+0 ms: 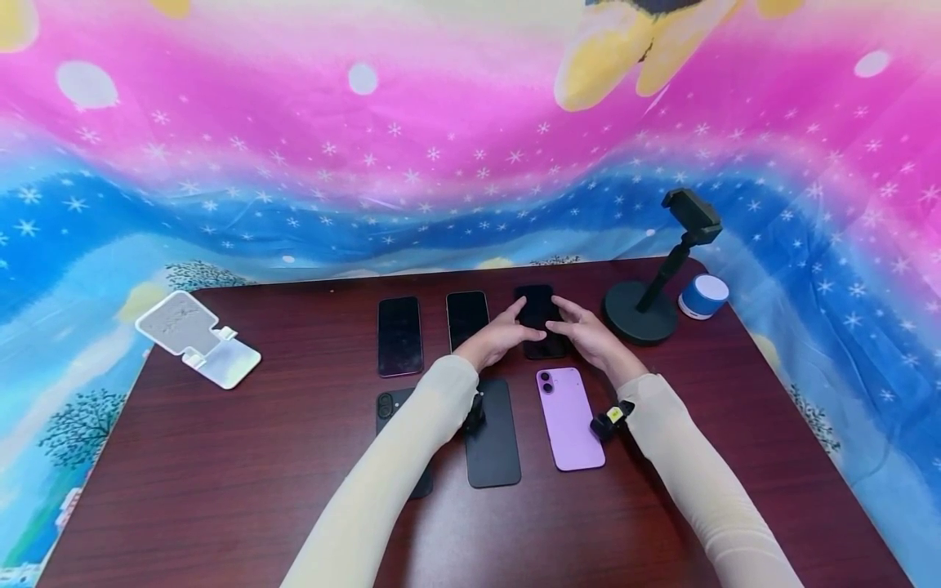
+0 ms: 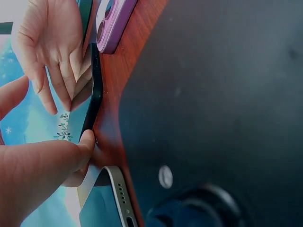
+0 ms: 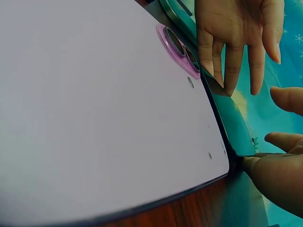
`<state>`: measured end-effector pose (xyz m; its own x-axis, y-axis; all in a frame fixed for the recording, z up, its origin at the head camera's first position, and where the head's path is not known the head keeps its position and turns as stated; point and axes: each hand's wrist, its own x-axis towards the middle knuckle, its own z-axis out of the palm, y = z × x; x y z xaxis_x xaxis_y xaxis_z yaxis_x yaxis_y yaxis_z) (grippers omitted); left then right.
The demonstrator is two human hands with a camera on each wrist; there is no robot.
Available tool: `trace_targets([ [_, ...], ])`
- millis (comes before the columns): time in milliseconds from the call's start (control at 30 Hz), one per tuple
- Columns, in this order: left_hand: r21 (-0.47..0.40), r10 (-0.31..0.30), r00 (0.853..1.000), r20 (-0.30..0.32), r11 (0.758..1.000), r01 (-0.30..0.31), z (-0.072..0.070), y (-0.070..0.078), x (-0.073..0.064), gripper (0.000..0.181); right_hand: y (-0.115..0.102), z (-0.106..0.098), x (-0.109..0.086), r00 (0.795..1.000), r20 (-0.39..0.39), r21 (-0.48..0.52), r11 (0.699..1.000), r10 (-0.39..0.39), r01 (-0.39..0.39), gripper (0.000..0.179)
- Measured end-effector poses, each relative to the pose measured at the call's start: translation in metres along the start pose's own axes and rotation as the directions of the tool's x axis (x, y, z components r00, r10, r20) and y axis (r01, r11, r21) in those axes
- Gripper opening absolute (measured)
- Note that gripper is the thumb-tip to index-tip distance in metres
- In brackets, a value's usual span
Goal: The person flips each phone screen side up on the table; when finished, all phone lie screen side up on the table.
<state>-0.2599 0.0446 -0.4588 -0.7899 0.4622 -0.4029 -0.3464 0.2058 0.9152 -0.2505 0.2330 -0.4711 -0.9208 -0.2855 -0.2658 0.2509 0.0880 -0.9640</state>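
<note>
At the back right of the desk, a black phone (image 1: 542,347) lies screen up between both hands. My left hand (image 1: 500,335) is at its left side and my right hand (image 1: 586,328) at its right, with both thumbs over the screen. In the left wrist view, a left fingertip touches the edge of the black phone (image 2: 97,92), while the right hand (image 2: 52,35) has straight fingers along the other side. The right wrist view shows the left hand (image 3: 236,38) with extended fingers beside the phone's reflective screen (image 3: 232,111).
Other phones (image 1: 399,335) (image 1: 468,314) lie to the left. Nearer are a purple phone (image 1: 569,420), a black phone (image 1: 494,449) and another (image 1: 385,408) partly under the left sleeve. A black stand (image 1: 639,318), a blue-white cylinder (image 1: 703,296) and a white folding stand (image 1: 231,359) flank them.
</note>
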Motion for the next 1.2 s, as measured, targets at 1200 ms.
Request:
trace_targets([
  [1200, 0.126, 0.272, 0.956, -0.111, 0.958, -0.258, -0.015, -0.004, -0.11, 0.058, -0.04, 0.068, -0.048, 0.979, -0.179, 0.141, 0.982, -0.102, 0.128, 0.06],
])
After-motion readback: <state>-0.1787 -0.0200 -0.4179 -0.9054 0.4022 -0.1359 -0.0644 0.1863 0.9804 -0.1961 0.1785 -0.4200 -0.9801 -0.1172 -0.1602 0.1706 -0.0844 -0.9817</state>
